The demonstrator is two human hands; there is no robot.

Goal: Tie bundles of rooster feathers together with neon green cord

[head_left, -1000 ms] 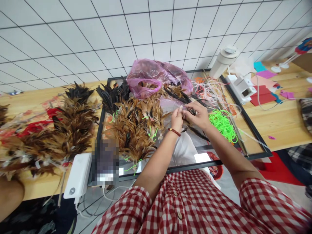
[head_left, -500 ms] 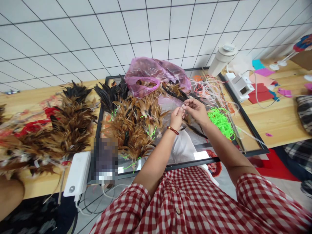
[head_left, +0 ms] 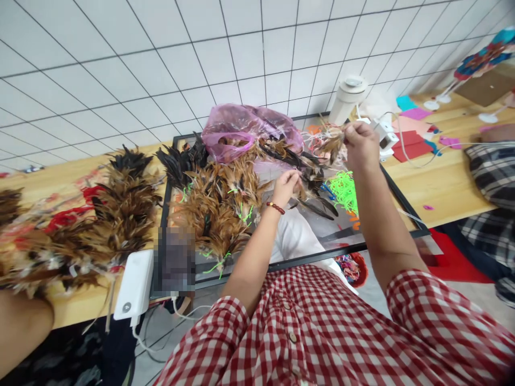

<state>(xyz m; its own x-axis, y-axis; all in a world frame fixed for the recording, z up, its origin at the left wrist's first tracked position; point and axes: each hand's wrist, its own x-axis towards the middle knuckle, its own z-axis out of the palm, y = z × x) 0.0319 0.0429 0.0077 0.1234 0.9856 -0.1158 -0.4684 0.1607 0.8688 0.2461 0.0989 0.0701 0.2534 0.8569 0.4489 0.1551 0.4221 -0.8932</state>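
Observation:
My right hand (head_left: 362, 143) is raised at the far right side of the glass top, its fingers pinched on a small bunch of brown feathers (head_left: 332, 148) that hangs to the left. Lower and further left, my left hand (head_left: 286, 187) has its fingers closed; whatever they hold is too small to make out. Long dark feathers (head_left: 316, 206) lie loose just right of it. To its left spreads a heap of brown feather bundles (head_left: 219, 201), some tied with green string. Bright green cord (head_left: 345, 190) lies in a tangle below my right hand.
A pink plastic bag (head_left: 241, 120) with feathers stands behind the heap. Black-framed glass (head_left: 277, 264) covers the table. A white bottle (head_left: 348, 99), a power bank (head_left: 134, 284), more feather bundles (head_left: 129, 209) and red paper (head_left: 410, 146) surround it. People sit on both sides.
My hands were together over the glass. The right hand has moved away up and to the right and now has the feather bunch; the left stays near its place.

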